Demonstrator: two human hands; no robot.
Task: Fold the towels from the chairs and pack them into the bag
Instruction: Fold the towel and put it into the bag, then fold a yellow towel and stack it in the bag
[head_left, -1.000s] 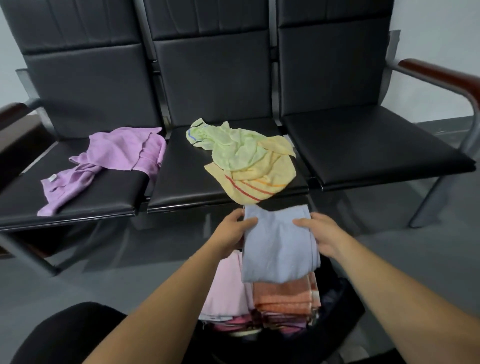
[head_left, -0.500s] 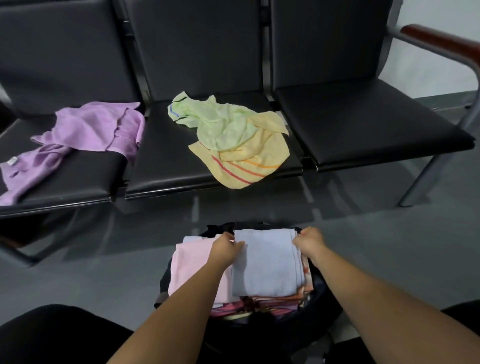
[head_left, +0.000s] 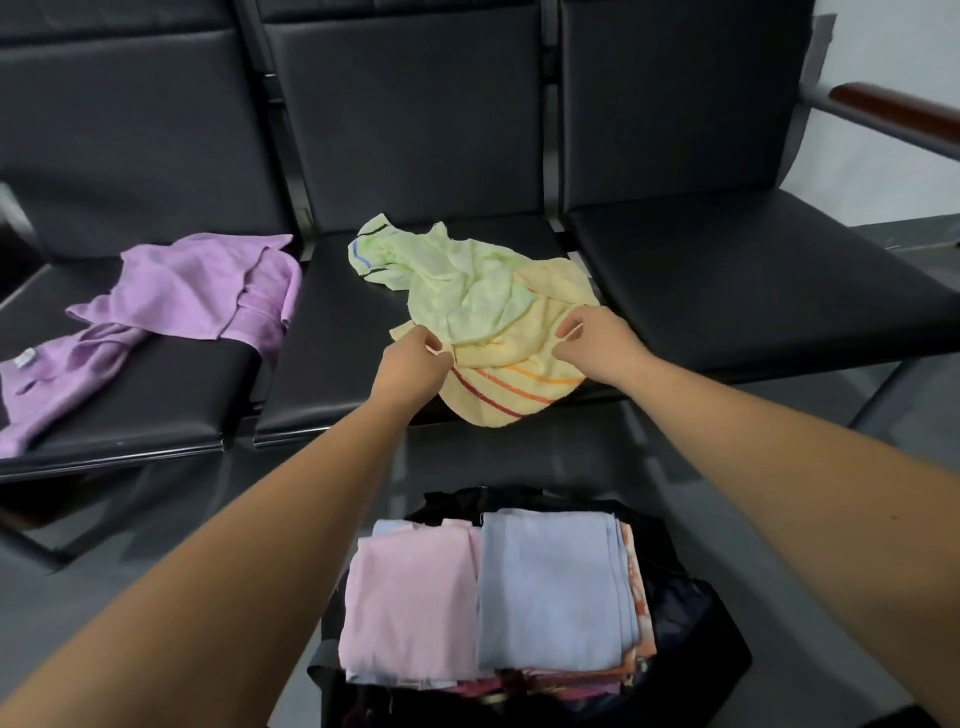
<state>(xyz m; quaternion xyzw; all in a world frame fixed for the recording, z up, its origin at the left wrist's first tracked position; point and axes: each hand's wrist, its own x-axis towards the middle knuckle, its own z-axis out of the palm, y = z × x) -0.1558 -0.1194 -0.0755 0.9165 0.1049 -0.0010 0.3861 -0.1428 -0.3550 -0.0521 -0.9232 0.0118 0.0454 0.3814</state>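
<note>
The yellow towel (head_left: 511, 387), striped red and orange, is lying crumpled on the middle chair seat (head_left: 332, 358), with a pale green towel (head_left: 457, 280) bunching over its 12 o'clock side. My left grip (head_left: 415, 366) is pinching its 9 o'clock edge, fingers curled. My right grip (head_left: 597, 345) is clamping cloth at 3 o'clock. Both forearms are stretching forward past the bag (head_left: 717, 649) at 6 o'clock.

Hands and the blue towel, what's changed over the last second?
The left hand and right hand let go of the folded blue towel, which now lies in the bag beside the pink towel. They moved forward to the middle seat and curl their fingers at the yellow towel; whether they grip it is unclear. The green towel and purple towel lie as before.
</note>
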